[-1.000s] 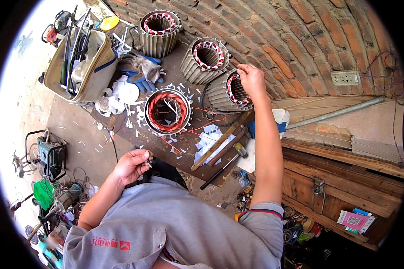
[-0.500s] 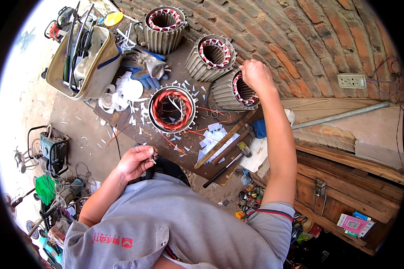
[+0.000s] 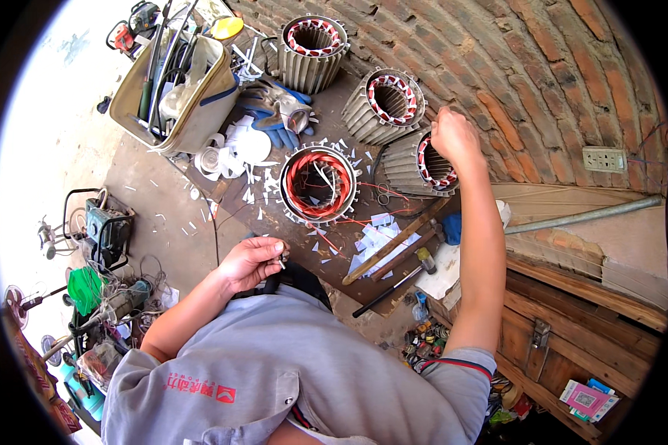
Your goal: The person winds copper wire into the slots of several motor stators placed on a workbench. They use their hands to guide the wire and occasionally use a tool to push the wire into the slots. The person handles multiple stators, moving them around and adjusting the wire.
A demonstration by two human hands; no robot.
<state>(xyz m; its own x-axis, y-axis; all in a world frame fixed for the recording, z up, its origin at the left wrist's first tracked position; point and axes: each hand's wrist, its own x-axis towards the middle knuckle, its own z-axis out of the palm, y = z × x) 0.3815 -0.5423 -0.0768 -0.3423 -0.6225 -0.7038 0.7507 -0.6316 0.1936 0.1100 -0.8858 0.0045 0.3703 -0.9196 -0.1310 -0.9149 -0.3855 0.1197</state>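
My left hand (image 3: 252, 264) is closed near my waist, with thumb and fingers pinched on a small metal piece (image 3: 282, 262) too small to name. My right arm reaches far right, and my right hand (image 3: 456, 136) has its fingers bent together above a tilted motor stator (image 3: 408, 165) with red and white slot liners. What those fingers hold, if anything, is hidden. Between my hands stands an upright stator (image 3: 289, 204) with red wire windings round its inside. Two more ribbed stators, one at the back (image 3: 312, 70) and one nearer the wall (image 3: 364, 119), have red and white liners.
A tool-filled cream bin (image 3: 193, 122) and blue-grey gloves (image 3: 278, 111) lie far left. Paper wedges (image 3: 375, 241), wooden sticks (image 3: 393, 241) and a hammer (image 3: 425, 259) lie front right. A brick wall (image 3: 512, 89) bounds the right; a wooden chest (image 3: 571, 319) stands below it.
The view has shifted, so the whole scene sits farther right in the picture. Both hands keep nearly the same places relative to the stators.
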